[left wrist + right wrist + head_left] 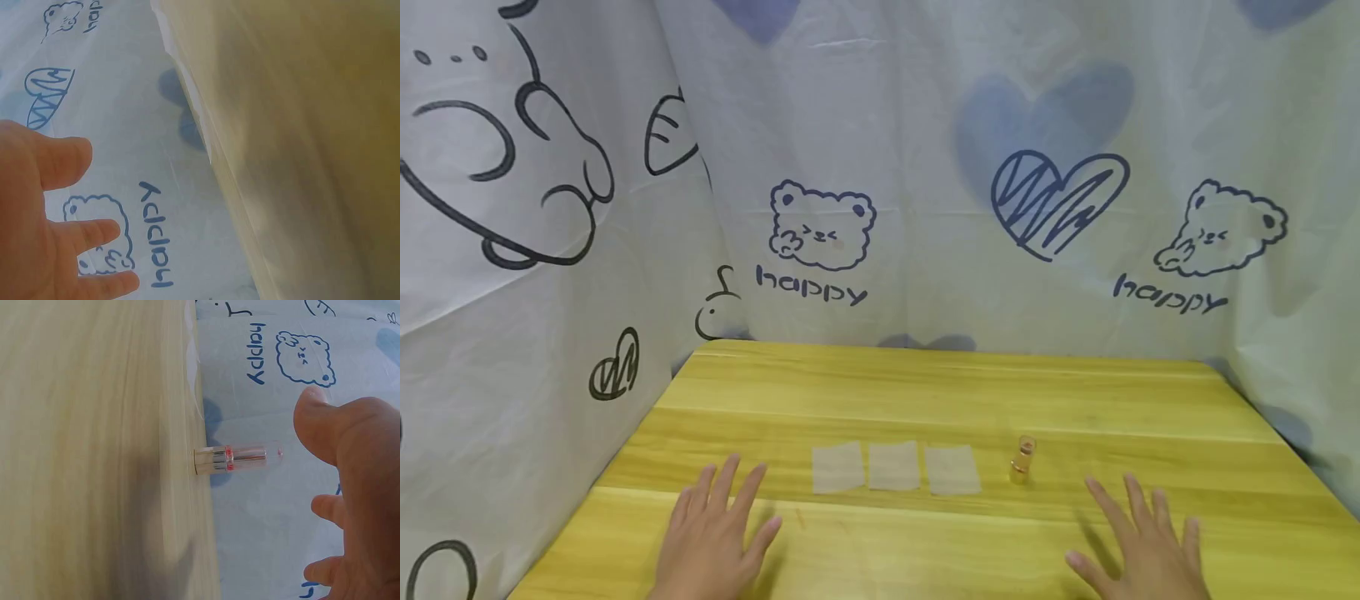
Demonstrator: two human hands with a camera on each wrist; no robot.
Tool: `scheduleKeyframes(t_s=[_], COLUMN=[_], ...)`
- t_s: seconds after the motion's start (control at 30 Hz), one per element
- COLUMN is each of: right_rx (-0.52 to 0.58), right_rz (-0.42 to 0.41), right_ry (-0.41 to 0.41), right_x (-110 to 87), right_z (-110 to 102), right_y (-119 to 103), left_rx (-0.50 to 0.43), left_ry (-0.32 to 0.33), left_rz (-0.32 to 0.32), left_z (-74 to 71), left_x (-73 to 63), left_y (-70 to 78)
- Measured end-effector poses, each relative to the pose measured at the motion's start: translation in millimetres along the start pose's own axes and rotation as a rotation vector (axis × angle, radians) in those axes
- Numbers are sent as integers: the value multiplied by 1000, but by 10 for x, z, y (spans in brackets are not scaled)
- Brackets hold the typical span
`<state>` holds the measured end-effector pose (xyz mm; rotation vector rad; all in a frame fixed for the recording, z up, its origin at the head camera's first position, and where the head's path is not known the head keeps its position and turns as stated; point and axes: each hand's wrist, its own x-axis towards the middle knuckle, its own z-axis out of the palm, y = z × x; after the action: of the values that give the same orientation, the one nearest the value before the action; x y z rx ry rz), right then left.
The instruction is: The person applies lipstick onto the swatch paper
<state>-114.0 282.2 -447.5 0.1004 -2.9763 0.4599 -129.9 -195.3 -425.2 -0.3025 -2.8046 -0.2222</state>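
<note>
Three pale square sheets [893, 466] lie side by side on the wooden table. Just right of them stands a small lipstick-like tube [1022, 460] with a gold base and clear cap; the right wrist view shows the tube [237, 457] upright. My left hand [711, 533] is spread over the table, left of the sheets and nearer to me, holding nothing. To the right of the tube, my right hand [1142, 542] has its fingers spread and holds nothing. Both wrist views show the left hand [62, 212] and right hand [356, 481] apart from every object.
The yellow wood-grain table [925, 392] reaches back to a white curtain [925, 167] printed with bears, hearts and the word "happy". More curtain closes off the left [550, 317] and right sides.
</note>
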Motion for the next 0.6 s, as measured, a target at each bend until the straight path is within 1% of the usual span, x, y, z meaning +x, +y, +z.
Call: scheduleKeyframes(t_s=[0.1,0.23,0.3,0.37,0.5,0.53,0.6], right_rx=[104,218,255,302,403,431,495], right_rz=[-24,-14,-5,-20,-81,-87,-73], right_ry=[15,-18,-33,-25,10,6,-16], right_x=[17,92,146,202,320,353,418], right_z=[-22,-48,-62,-76,-63,-54,-34], right_y=[-20,-70,-83,-83,-63,-60,-61], left_rx=[-23,-66,-110,-175,-311,-340,-382], left_ry=[-23,-66,-98,-143,-235,-258,-289], left_rz=[15,53,77,90,71,63,48], left_z=[-3,-4,1,17,61,74,107], left_x=[66,184,262,353,544,592,683], left_y=[22,36,44,58,89,96,106])
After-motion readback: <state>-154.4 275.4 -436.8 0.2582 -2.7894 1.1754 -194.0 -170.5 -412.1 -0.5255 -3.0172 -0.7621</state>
